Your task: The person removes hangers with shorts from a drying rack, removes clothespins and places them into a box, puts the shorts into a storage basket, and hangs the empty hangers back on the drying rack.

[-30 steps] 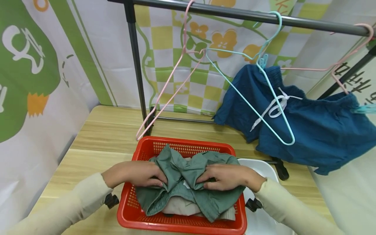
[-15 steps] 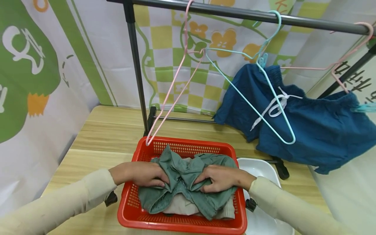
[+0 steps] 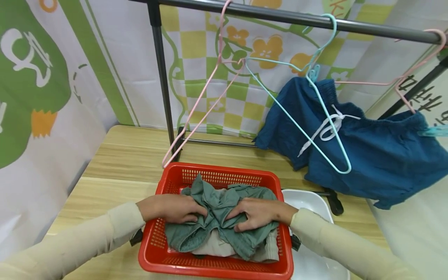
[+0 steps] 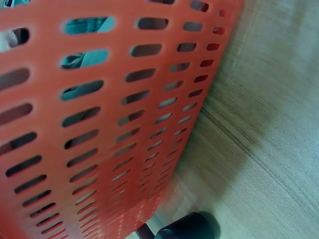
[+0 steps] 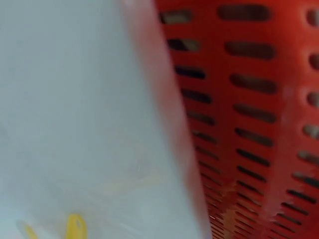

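Both hands had drawn closer together, bunching one green garment (image 3: 220,217) in the single red basket (image 3: 182,264). Left hand (image 3: 171,209) and right hand (image 3: 257,214) each gripped its cloth with curled fingers. Three hangers hung above, two pink and one blue.

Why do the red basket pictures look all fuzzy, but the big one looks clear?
Head view: sharp and evenly lit, though the rail bends near the edges. Left wrist view: the red basket sits very close and smears toward the bottom. Right wrist view: basket wall and white tub are both blurred.

Green garment (image 3: 217,217), red slotted basket (image 3: 213,266), blue shorts (image 3: 378,155), pink hanger (image 3: 204,97), light-blue hanger (image 3: 315,116), green-yellow checked backdrop (image 3: 224,93)
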Motion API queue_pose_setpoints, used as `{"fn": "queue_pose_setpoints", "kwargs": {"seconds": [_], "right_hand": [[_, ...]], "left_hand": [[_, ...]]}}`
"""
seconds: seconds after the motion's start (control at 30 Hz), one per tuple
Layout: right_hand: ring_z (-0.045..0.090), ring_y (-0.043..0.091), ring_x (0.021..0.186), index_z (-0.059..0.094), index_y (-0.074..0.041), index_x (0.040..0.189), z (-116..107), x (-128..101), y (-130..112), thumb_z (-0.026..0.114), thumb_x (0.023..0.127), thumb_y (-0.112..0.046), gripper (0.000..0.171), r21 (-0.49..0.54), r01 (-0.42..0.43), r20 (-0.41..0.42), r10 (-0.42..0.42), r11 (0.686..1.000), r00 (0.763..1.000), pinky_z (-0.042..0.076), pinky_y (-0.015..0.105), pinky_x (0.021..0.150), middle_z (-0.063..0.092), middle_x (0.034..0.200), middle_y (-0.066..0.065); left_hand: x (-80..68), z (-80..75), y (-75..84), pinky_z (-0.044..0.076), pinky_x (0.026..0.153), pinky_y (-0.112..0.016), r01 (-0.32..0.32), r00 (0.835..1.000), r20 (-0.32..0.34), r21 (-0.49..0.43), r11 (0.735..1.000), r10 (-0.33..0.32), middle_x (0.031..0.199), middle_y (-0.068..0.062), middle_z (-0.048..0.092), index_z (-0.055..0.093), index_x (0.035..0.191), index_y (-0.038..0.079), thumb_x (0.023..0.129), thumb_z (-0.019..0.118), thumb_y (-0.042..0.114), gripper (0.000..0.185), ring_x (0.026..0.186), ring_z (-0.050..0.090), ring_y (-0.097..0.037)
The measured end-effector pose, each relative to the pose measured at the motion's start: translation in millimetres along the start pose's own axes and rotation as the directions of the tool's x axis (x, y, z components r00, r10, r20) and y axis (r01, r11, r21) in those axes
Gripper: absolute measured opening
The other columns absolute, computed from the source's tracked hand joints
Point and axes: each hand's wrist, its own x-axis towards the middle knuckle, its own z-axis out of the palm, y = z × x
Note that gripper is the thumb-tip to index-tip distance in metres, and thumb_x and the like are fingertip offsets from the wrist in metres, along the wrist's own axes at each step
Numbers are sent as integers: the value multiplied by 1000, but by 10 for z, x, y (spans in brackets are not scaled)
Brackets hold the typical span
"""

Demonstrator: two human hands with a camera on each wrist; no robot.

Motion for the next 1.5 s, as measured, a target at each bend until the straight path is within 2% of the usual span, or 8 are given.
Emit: {"fn": "queue_pose_setpoints", "kwargs": {"seconds": [0.37,0.7,0.87,1.0,1.1,1.2,1.33,1.5], "right_hand": [[62,2,115,72,-15,131,-64,-110,-103,65,102,-30,34,-14,-7,-75,6,1000,997,50,26,99,68,125,-9],[59,12,122,69,-13,135,-208,-369,-380,64,102,-32,38,-111,-102,-149,85,989,985,49,38,104,66,131,-3],[56,19,131,63,-9,142,-271,-589,-542,60,106,-34,44,-105,-176,-254,145,979,956,47,45,106,60,142,3],[56,22,132,61,-7,144,-291,-817,-630,60,107,-29,43,-68,-195,-371,157,978,915,49,48,104,58,145,5],[60,23,128,62,-7,143,-306,-1017,-685,63,105,-19,40,-57,-213,-498,157,975,853,52,45,100,60,143,5],[65,22,120,65,-7,139,-317,-1246,-718,67,100,-5,39,-99,-240,-645,121,966,755,53,32,97,65,137,4],[66,8,114,72,-6,130,-349,-1566,-729,68,93,8,39,-186,-330,-818,41,925,574,47,13,94,71,126,5],[59,-6,117,74,1,122,-409,-1944,-755,65,96,8,29,-154,-468,-955,-9,870,297,41,10,98,73,117,13]], "left_hand": [[-19,-63,45,51,82,-23,40,998,-50,20,999,-39,99,12,63,67,113,22,102,63,15,13,86,57,-3],[-177,-190,224,54,94,-34,66,982,-184,125,990,-43,119,5,70,70,127,13,102,63,25,29,108,65,-8],[-293,-218,347,52,100,-40,73,952,-305,213,974,-5,132,-3,67,68,134,9,105,60,30,36,124,62,-18],[-451,-234,429,50,103,-46,105,896,-445,182,978,-14,141,-5,62,66,137,8,106,61,30,39,131,57,-22],[-585,-225,453,49,103,-50,142,837,-543,95,985,-69,146,-5,58,65,140,10,105,63,27,39,135,53,-24],[-699,-177,431,47,105,-51,187,765,-629,9,982,-140,148,-2,57,63,142,12,104,64,21,40,136,52,-24],[-815,-45,337,43,110,-35,237,623,-752,-82,968,-216,147,-2,57,61,144,11,102,64,10,42,135,54,-26],[-882,130,226,28,112,-15,255,466,-836,-184,949,-288,152,-7,52,57,147,7,103,60,4,44,139,49,-29]]}}
